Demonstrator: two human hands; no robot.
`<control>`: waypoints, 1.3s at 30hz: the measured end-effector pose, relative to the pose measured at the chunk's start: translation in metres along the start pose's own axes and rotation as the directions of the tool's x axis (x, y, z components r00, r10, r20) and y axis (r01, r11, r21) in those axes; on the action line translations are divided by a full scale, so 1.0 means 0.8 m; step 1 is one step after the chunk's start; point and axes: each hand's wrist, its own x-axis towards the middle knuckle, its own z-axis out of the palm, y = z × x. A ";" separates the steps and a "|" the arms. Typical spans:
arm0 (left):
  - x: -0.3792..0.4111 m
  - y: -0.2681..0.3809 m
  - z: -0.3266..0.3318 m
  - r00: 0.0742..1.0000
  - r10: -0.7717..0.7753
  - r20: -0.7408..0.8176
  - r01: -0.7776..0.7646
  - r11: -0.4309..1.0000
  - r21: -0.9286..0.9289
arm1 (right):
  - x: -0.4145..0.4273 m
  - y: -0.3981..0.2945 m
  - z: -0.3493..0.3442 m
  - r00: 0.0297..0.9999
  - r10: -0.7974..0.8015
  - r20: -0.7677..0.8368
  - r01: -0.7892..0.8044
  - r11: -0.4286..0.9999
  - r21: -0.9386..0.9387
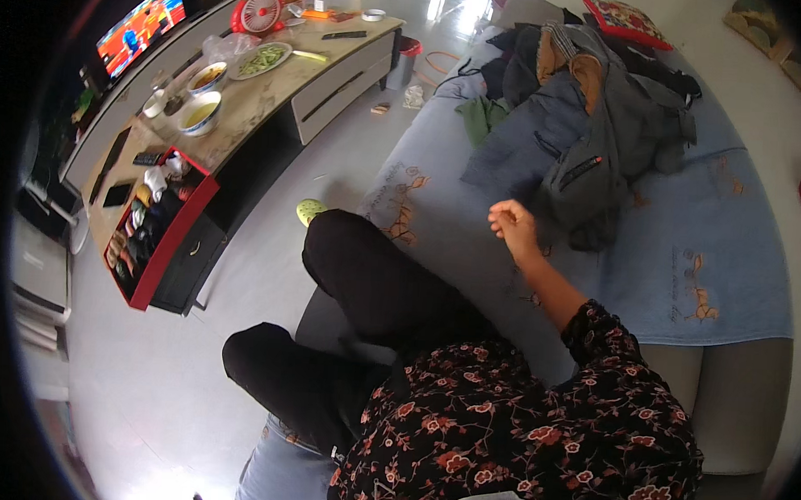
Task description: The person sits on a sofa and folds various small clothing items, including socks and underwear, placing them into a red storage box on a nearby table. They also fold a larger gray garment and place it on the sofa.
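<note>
My right hand (514, 232) hovers over the sofa with its fingers loosely curled, and I see nothing in it. Close by, towards the far end of the sofa, lies a heap of clothes with a dark grey jacket (620, 139) on top. Next to the jacket is a dark blue-grey garment (526, 131), and part of a green cloth (481, 119) shows at the heap's near edge. Under the heap, a blue sofa cover (703, 216) with printed giraffes is spread. My left hand is out of view.
A red box (181, 237) of rolled socks sits on the marble-look table (259, 100). Bowls (200, 114), a plate of green food (262, 60) and a red fan (258, 12) stand there too. A yellow-green clog (310, 211) and a bin (403, 62) are on the floor.
</note>
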 end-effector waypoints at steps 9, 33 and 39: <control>0.006 0.059 0.028 0.982 -0.014 0.186 0.068 0.955 -0.288 | 0.085 -0.061 -0.136 0.733 -0.615 -0.290 0.221 0.619 -0.754; 0.055 0.379 0.079 0.224 0.773 0.593 -0.537 0.606 -0.587 | 0.061 -0.120 -0.189 0.801 0.158 -0.578 -0.145 0.987 0.069; 0.027 0.482 0.048 0.179 0.744 0.643 0.109 0.635 -0.765 | -0.061 -0.233 -0.027 0.918 -0.357 -0.174 0.385 0.907 0.169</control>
